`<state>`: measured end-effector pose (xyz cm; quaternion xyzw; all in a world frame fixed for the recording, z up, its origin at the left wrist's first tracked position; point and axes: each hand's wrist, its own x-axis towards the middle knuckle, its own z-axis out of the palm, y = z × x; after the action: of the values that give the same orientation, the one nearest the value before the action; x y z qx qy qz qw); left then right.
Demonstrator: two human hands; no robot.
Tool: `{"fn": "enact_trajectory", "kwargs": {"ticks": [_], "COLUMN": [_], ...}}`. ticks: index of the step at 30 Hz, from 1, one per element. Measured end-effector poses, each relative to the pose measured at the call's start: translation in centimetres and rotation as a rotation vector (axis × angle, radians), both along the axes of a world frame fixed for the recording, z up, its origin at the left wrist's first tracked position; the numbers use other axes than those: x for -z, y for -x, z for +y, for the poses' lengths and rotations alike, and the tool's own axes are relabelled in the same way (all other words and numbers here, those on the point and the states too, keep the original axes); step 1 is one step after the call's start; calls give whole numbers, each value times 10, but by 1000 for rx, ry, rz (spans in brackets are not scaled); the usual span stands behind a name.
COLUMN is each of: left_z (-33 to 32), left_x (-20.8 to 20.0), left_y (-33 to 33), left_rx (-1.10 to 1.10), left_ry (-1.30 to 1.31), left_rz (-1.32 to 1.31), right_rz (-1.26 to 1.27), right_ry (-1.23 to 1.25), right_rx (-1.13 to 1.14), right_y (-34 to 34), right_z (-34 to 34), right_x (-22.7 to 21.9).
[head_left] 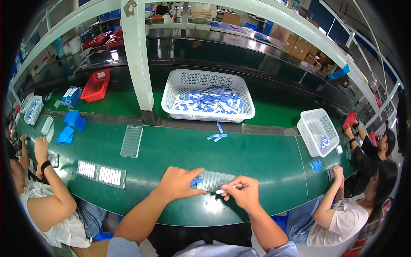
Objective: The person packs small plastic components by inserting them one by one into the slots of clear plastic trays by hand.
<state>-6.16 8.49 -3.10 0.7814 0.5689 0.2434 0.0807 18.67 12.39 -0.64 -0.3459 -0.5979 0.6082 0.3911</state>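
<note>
My right hand (243,191) pinches a small white stick (220,191) between thumb and fingertips. Just left of it, my left hand (180,183) has its thumb and index finger spread. A few blue sticks (197,181) poke out from that palm, where its other fingers are hidden. Between and behind both hands lies a clear grooved plastic tray (216,180), partly covered by them. To the left, a second clear tray (110,175) carries a row of white sticks, with another filled tray (87,168) beside it.
A large white basket (169,96) of blue and white sticks stands ahead; several loose blue sticks (218,136) lie before it. Another clear tray (131,141) is at left. A smaller white basket (304,128) stands right. Co-workers sit at both sides. A white post (139,60) rises behind.
</note>
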Motion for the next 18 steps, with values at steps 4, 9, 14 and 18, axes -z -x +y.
{"fn": "enact_trajectory", "kwargs": {"ticks": [4, 9, 14, 18], "left_z": [1, 2, -2, -2], "left_x": [-6, 0, 3, 4], "left_y": [-4, -6, -14, -25], "left_rx": [-8, -40, -38, -15], "left_ry": [14, -17, -37, 23], "left_rz": [33, 34, 11, 59], "right_rz": [-21, 130, 93, 94], "right_ry": [340, 334, 339, 398], "right_rx": [78, 62, 97, 130], "right_y": [-5, -7, -6, -7], "right_z": [9, 11, 10, 12], "right_x": [-1, 7, 4, 4]}}
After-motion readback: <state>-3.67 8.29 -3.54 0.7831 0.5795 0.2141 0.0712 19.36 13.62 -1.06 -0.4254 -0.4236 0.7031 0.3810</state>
